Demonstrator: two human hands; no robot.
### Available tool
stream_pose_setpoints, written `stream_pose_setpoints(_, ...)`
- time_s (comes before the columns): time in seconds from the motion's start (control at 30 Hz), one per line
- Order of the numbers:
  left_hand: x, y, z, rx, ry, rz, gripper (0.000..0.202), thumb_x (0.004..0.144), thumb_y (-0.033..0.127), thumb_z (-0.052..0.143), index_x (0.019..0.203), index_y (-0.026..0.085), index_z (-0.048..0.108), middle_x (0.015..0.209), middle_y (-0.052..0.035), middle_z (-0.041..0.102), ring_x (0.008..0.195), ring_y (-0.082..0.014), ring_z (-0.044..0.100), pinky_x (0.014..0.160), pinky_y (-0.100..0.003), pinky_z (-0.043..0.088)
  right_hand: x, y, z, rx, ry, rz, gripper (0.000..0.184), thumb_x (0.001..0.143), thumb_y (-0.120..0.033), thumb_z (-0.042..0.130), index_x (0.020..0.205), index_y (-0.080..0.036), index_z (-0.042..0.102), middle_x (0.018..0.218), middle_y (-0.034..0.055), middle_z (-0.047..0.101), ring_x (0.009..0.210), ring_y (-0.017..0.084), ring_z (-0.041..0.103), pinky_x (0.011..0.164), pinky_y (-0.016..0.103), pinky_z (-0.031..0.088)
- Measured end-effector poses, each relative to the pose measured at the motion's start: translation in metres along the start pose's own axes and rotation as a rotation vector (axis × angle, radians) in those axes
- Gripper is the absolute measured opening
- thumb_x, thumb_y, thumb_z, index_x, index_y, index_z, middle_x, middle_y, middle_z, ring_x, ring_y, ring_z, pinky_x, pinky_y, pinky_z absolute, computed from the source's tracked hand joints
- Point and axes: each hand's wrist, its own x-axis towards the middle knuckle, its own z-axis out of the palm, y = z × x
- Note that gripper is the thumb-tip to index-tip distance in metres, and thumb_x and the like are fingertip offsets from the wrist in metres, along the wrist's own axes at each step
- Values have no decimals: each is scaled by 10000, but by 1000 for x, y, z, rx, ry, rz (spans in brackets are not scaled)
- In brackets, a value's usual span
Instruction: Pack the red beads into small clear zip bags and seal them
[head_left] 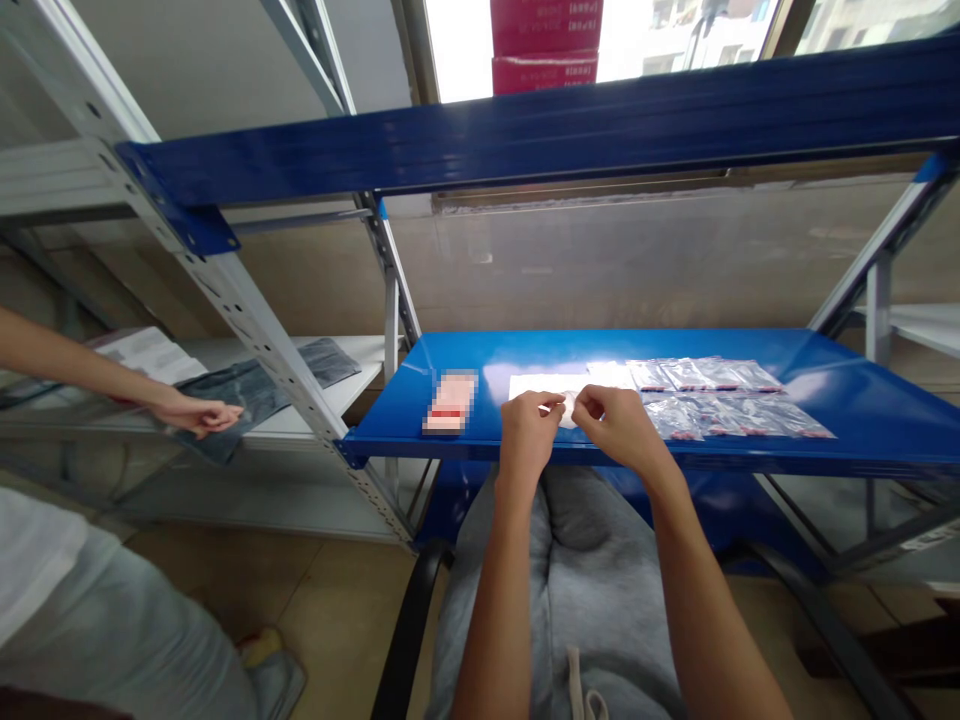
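My left hand [529, 432] and my right hand [616, 428] meet above a blue metal shelf [862, 400], their fingertips pinching a small white piece [568, 408] between them. Under the hands lies a white sheet [536, 386]. To the right of my right hand, small clear plastic bags [705, 375] with red marks lie in two rows, nearly touching it. A flat pinkish packet with a red band [451, 402] lies left of my left hand, blurred and apart from it.
A co-worker's hand [199, 415] reaches in at left above grey fabric [247, 400] and papers [150, 355] on a lower white shelf. White perforated uprights [255, 310] and a blue crossbeam [525, 130] frame the view. Grey trousers [585, 540] lie below my arms.
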Motion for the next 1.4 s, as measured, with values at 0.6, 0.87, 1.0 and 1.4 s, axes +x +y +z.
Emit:
stream_pose_setpoints(0.6, 9, -37, -9, -389, 34, -183, 282, 744, 156, 794, 1024, 128, 781, 832, -46, 767, 694, -154, 731, 635, -229, 584, 9, 52, 42, 958, 17, 443, 479, 597, -540, 889, 841, -172, 703, 757, 50, 719, 671, 157, 694, 637, 253, 583)
stream_pose_setpoints(0.87, 55, -86, -20, -111, 154, -135, 221, 878, 136, 674, 1087, 154, 743, 995, -101, 772, 840, -186, 743, 726, -270, 600, 95, 74, 44, 432, 8, 207, 114, 777, -252, 734, 733, -165, 675, 649, 17, 687, 537, 146, 669, 579, 254, 535)
stream_pose_setpoints(1.0, 80, -98, -21, 166, 105, -90, 326, 921, 145, 654, 1243, 150, 706, 1132, -119, 762, 947, -190, 722, 871, -293, 567, 136, 67, 49, 61, -129, -68, 173, 831, -55, 576, 719, -150, 668, 641, 24, 682, 547, 128, 638, 588, 224, 450)
stream_pose_setpoints(1.4, 89, -113, 7, 271, 52, -108, 362, 909, 116, 637, 1267, 130, 694, 1124, -131, 766, 956, -193, 710, 930, -289, 521, 150, 56, 70, -439, -321, -473, 214, 929, -11, 521, 969, -101, 710, 976, 150, 751, 834, 200, 676, 699, 261, 402)
